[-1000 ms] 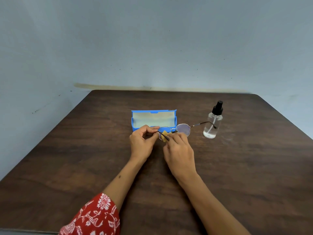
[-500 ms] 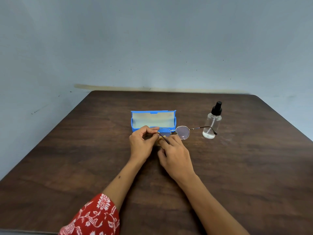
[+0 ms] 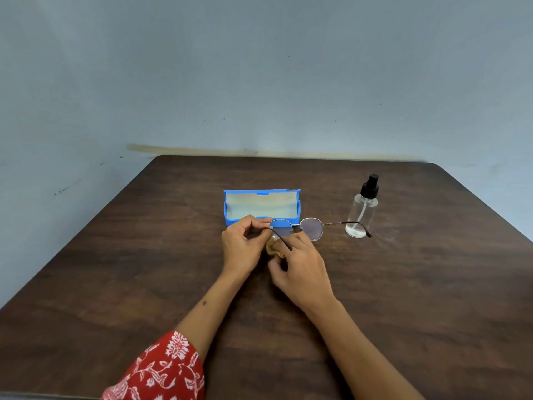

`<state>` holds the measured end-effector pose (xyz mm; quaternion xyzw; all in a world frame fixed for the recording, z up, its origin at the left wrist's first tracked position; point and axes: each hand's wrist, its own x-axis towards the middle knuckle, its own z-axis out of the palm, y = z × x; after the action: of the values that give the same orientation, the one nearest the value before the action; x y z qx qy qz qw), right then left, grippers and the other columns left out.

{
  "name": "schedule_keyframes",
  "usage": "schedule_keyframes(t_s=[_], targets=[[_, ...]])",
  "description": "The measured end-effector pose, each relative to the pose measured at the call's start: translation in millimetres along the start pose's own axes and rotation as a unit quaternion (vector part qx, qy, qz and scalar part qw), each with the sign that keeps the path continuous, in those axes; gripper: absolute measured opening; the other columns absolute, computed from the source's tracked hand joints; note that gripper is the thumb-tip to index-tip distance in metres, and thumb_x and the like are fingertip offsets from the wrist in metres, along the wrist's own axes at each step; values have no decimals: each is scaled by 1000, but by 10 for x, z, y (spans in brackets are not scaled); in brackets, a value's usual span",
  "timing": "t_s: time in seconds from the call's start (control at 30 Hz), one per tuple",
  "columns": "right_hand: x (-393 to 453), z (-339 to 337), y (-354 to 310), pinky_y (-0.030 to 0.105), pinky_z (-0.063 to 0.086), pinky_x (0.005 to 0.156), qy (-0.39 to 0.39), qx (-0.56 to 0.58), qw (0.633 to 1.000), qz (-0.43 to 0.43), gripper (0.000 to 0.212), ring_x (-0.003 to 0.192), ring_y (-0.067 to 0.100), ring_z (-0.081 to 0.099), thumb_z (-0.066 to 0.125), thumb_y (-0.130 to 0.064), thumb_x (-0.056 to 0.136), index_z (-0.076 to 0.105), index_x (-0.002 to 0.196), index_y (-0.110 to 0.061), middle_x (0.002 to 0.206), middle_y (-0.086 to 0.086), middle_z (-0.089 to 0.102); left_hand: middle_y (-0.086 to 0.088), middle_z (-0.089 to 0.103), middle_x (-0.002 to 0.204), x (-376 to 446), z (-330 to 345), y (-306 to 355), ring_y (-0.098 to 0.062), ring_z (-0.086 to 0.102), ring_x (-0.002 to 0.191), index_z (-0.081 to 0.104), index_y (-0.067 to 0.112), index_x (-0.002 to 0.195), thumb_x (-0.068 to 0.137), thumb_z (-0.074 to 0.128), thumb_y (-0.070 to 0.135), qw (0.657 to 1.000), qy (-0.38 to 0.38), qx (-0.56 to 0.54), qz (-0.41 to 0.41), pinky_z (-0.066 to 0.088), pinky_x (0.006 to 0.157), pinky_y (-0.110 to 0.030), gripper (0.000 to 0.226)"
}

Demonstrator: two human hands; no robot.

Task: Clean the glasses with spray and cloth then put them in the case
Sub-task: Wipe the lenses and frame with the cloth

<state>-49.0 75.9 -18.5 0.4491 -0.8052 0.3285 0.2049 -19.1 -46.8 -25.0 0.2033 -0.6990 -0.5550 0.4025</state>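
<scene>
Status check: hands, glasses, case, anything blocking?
Left hand pinches glasses at the frame. Right hand holds cloth beneath left lens. Case open, nothing visible inside. Spray bottle upright, clear of the path.

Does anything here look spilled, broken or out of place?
Nothing stands out. The spray bottle stands upright, the blue case lies open, and the glasses look whole, held by the left hand while the right hand holds the cloth.

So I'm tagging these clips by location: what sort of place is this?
Probably a plain indoor room, home or small workspace, I can't tell which. A dark wooden table stands against bare blue-grey walls, holding only an open blue glasses case and a spray bottle.
</scene>
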Motion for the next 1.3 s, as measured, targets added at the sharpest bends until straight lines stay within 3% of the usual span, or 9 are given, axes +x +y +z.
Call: schedule_keyframes(t_s=[0.2, 0.3, 0.43, 0.7, 0.87, 0.97, 1.07, 1.17, 1.3], targets=[[79, -19, 90, 31, 50, 86, 137, -37, 990, -7, 24, 95, 23, 58, 75, 4, 69, 70, 93, 4, 94, 13, 70, -4, 73, 86, -22, -8, 19, -14, 71, 85, 66, 8, 70, 73, 71, -8, 1000, -23, 6, 11, 55, 80, -27, 17], [109, 12, 105, 32, 54, 84, 113, -90, 989, -22, 24, 93, 28, 65, 76, 2, 71, 70, 94, 3, 95, 13, 70, -1, 73, 82, -35, -6, 27, -10, 70, 82, 65, 14, 69, 72, 70, -9, 999, -31, 11, 12, 55, 79, -24, 23], [99, 70, 92, 34, 55, 79, 52, -93, 994, -29, 20, 89, 29, 64, 67, 5, 72, 71, 91, 0, 92, 11, 70, -6, 73, 81, -31, -5, 19, -10, 70, 80, 66, 4, 72, 72, 72, -9, 999, -29, -6, 11, 55, 78, -23, 14], [12, 37, 40, 27, 50, 68, 37, -24, 998, -46, 16, 79, 24, 60, 67, 0, 63, 69, 77, -7, 78, 1, 67, -6, 73, 86, 10, -16, -5, -12, 70, 82, 63, 15, 66, 74, 70, -9, 1000, -1, -14, -2, 56, 77, -24, 26], [26, -1, 114, 17, 45, 73, 138, 160, 971, 109, 18, 76, 14, 61, 65, -5, 79, 72, 94, -13, 86, -6, 69, -9, 71, 95, 19, -30, -8, -1, 67, 73, 62, 12, 68, 75, 70, -7, 999, 30, -21, -11, 53, 72, -16, 22], [64, -49, 155, 13, 48, 64, 214, 267, 910, 234, 21, 68, 1, 61, 58, -9, 89, 68, 101, -23, 85, -21, 66, -9, 69, 83, 33, -37, -25, -17, 66, 72, 62, 16, 68, 75, 72, -4, 998, 44, -41, -30, 56, 77, -35, 23], [66, -84, 229, 16, 51, 63, 254, 296, 866, 312, 20, 68, 13, 67, 54, -13, 92, 60, 105, -27, 84, -13, 67, 1, 68, 69, 38, -52, -28, -20, 66, 72, 62, 17, 65, 75, 74, 0, 997, 38, -52, -41, 57, 79, -45, 24], [66, -87, 315, 17, 53, 67, 235, 287, 851, 372, 26, 76, 24, 69, 48, -9, 91, 58, 110, -25, 95, -4, 66, 13, 66, 62, 33, -49, -12, -16, 66, 70, 62, 17, 65, 74, 75, -1, 997, 30, -60, -38, 57, 78, -43, 24], [74, -106, 327, 39, 46, 97, 162, 251, 867, 399, 42, 103, 27, 62, 42, -2, 90, 52, 129, -11, 117, 4, 64, 12, 68, 63, 14, -38, 4, -10, 67, 68, 61, 11, 68, 76, 72, -4, 997, 8, -71, -29, 58, 75, -34, 21]])
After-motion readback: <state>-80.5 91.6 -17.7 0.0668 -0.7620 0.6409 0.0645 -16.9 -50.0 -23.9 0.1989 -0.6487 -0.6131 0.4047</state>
